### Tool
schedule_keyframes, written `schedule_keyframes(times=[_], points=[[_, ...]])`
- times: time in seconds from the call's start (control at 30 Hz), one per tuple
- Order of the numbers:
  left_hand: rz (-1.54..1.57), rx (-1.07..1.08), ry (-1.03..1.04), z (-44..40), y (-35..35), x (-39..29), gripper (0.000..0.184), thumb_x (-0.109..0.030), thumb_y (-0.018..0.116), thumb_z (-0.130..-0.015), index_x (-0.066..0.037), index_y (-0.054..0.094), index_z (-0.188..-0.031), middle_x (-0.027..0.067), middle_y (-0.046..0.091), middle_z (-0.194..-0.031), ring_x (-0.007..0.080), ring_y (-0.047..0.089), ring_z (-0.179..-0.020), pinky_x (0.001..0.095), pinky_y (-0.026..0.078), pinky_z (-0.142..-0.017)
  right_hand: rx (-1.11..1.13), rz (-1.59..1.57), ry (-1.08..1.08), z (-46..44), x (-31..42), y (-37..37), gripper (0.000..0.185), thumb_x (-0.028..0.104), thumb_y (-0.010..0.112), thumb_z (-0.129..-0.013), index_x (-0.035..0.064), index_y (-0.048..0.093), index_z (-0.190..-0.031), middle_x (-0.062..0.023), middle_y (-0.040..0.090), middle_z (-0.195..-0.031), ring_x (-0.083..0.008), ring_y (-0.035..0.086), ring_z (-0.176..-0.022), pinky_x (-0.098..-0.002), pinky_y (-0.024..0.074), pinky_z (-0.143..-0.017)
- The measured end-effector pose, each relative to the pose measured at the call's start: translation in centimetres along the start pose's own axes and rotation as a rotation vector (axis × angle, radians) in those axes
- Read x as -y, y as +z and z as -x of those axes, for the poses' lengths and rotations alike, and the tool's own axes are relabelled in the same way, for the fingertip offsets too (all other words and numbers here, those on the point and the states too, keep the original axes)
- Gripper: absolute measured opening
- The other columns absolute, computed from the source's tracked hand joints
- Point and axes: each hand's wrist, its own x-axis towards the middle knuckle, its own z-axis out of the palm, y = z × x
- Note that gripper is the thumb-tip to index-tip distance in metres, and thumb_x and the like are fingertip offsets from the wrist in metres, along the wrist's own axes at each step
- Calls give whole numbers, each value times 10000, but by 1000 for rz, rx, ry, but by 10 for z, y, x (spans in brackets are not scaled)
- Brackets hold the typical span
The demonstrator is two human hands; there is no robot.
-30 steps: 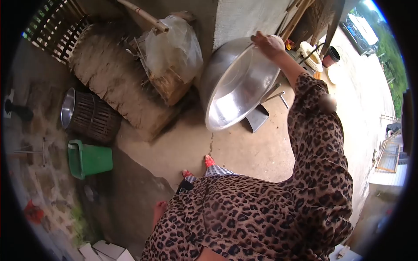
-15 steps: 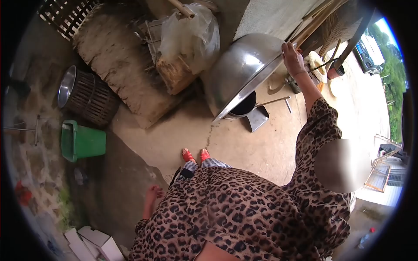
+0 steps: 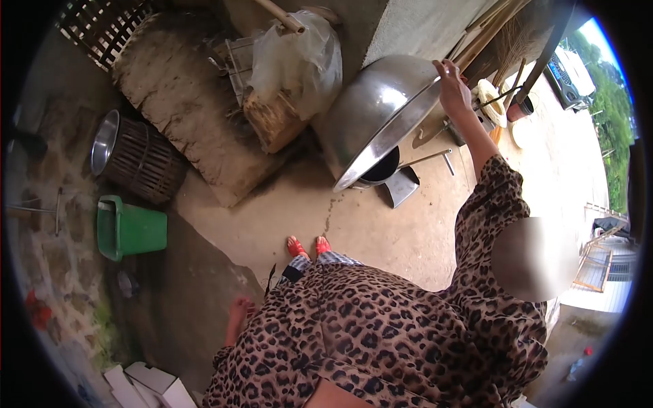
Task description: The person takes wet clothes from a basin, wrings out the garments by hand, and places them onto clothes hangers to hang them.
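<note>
My right hand (image 3: 454, 90) is stretched forward, its fingers closed on the upper rim of a large shiny metal basin (image 3: 377, 102). The basin stands tilted beside the wall, and a sliver of its inside shows. Under its lower edge is a dark-mouthed bucket (image 3: 382, 168), partly hidden by the basin. Next to the bucket lies a metal dustpan (image 3: 401, 187) with a long handle. My left hand (image 3: 242, 313) hangs low at my side, slightly blurred, with fingers loosely apart and holding nothing.
A green plastic bin (image 3: 143, 228) and a slatted basket (image 3: 146, 160) with a metal bowl stand at left. Ahead are a rough slab (image 3: 180, 102), a wood block (image 3: 272, 119) and a plastic bag (image 3: 299, 61). White boxes (image 3: 153, 384) lie at lower left; a vehicle (image 3: 570, 76) is outside.
The basin's rim has turned slightly towards me, so more of its inner face shows. My right hand has shifted a little left and up with the rim. My left hand has moved slightly.
</note>
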Motion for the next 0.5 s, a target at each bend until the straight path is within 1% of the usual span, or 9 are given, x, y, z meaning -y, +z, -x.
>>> schedule_keyframes(times=[0.1,0.13,0.17,0.23,0.33,0.37,0.4,0.47,0.5], points=[[101,-34,-41,8,6,-17,139,-160,499,-932,-61,538,-1021,106,630,-911,223,655,-760,325,519,-623,-77,-119,124,1,-5,-10,521,35,523,-817,209,411,-1295,-139,421,-1348,-384,568,-1049,-451,500,-787],[169,-73,-65,7,10,-11,146,-158,501,-930,-56,538,-1029,111,631,-912,225,657,-756,329,524,-622,-71,-90,270,7,-14,5,462,86,531,-844,185,412,-1278,-140,456,-1313,-378,561,-1058,-451,493,-793],[243,-116,-89,8,12,-7,154,-156,504,-928,-51,537,-1036,116,631,-914,227,658,-753,334,529,-622,-216,-231,218,17,-25,19,514,62,564,-821,150,392,-1298,-171,511,-1230,-377,541,-1055,-468,473,-810],[276,-93,-59,24,16,3,174,-151,511,-922,-41,536,-1055,124,633,-912,231,660,-744,340,538,-619,96,-89,491,42,-45,62,340,245,544,-828,70,536,-1120,-209,545,-1182,-403,572,-947,-486,459,-811],[362,-96,-101,60,25,19,202,-143,527,-908,-20,548,-1067,129,641,-893,235,668,-728,336,550,-609,46,-171,302,163,-83,180,374,256,587,-792,25,560,-1086,-206,611,-991,-382,589,-916,-499,461,-788],[411,-90,-111,69,26,27,204,-145,531,-905,-17,552,-1063,129,642,-886,234,670,-723,333,551,-600,440,-126,409,200,-86,202,417,245,576,-829,36,509,-1184,-185,621,-1056,-367,569,-1013,-468,461,-826],[462,-90,-115,79,23,37,207,-147,536,-902,-14,556,-1059,128,643,-880,234,671,-718,330,553,-592,822,44,276,261,-117,294,447,280,554,-838,26,497,-1202,-215,609,-1100,-352,575,-1032,-481,449,-874],[491,-155,-152,103,30,62,210,-153,548,-896,-9,561,-1048,131,642,-877,233,671,-703,324,555,-578,1692,-751,1058,367,-110,350,523,436,454,-858,0,545,-1132,-250,604,-1108,-347,558,-1098,-516,368,-988],[498,-176,-174,112,33,77,212,-156,555,-893,-6,563,-1042,133,642,-876,233,672,-695,322,556,-570,1961,-452,952,391,-89,358,482,445,461,-891,9,579,-1059,-195,638,-999,-332,598,-904,-478,442,-790]])
